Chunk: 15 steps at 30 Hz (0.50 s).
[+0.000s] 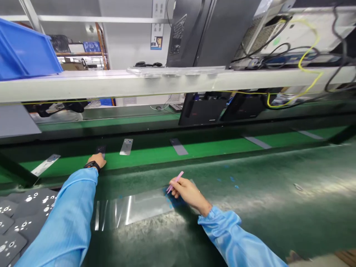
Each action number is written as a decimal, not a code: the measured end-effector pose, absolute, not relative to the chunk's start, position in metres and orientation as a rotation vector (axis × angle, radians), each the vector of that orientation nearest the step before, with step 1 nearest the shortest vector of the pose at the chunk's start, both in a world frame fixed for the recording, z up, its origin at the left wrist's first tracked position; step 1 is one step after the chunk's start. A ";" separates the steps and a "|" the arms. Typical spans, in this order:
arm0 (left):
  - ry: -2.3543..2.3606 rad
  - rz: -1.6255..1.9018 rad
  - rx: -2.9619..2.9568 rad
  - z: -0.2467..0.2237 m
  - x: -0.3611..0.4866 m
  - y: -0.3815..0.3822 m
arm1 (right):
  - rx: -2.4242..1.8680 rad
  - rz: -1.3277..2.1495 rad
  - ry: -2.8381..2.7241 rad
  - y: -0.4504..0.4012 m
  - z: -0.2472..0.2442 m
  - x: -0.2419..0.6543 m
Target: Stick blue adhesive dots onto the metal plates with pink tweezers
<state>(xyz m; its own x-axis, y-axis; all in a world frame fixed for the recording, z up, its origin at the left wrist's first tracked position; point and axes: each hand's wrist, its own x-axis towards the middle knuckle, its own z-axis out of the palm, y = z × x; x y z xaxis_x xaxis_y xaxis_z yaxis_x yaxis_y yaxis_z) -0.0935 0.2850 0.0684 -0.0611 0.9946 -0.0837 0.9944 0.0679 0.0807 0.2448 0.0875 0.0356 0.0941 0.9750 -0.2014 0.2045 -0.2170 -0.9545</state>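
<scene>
My left hand [96, 161], with a black watch [91, 166] on its wrist, reaches over a green conveyor belt [222, 150]. Its fingers rest on the near end of a dark flat panel [101, 149]. Several similar thin strips lie spaced along the belt, including a silver one [126, 147] nearest on the right. My right hand [189, 193] grips pink tweezers [175, 181] above a small blue piece [174, 197]. That piece lies at the edge of a clear glossy film [133, 211] on the dark green mat [264, 211]. Light blue sleeves cover both arms.
Black sheets [22, 218] with white-marked cutouts lie at the lower left, under my left arm. A white shelf [111, 86] runs across above the belt, carrying a blue plastic bin [25, 50]. Black equipment [211, 33] and tangled cables [303, 55] stand behind it.
</scene>
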 end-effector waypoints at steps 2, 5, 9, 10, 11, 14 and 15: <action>2.217 -0.003 2.014 0.071 -0.091 0.287 | -1.565 1.220 -1.229 0.093 0.034 0.243; 2.236 0.028 1.956 0.078 -0.084 0.288 | -1.624 1.241 -1.183 0.104 0.030 0.242; 2.285 0.161 1.886 0.097 -0.080 0.288 | -1.646 1.277 -1.121 0.115 0.023 0.244; 2.293 0.201 1.868 0.105 -0.081 0.286 | -1.643 1.287 -1.113 0.116 0.021 0.244; 2.294 0.241 1.850 0.114 -0.084 0.283 | -1.639 1.295 -1.104 0.117 0.020 0.245; 2.240 0.366 1.808 0.140 -0.093 0.254 | -1.631 1.311 -1.073 0.117 0.019 0.245; 2.198 0.430 1.801 0.146 -0.094 0.237 | -1.629 1.316 -1.062 0.117 0.019 0.246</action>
<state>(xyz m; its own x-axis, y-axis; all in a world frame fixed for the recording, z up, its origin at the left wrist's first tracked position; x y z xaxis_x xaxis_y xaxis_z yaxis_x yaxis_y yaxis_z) -0.0939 0.2368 0.1461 -0.1928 0.9811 -0.0182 0.9019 0.1845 0.3906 0.2456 0.1167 0.0191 0.1176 0.9336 -0.3386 0.1344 -0.3527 -0.9260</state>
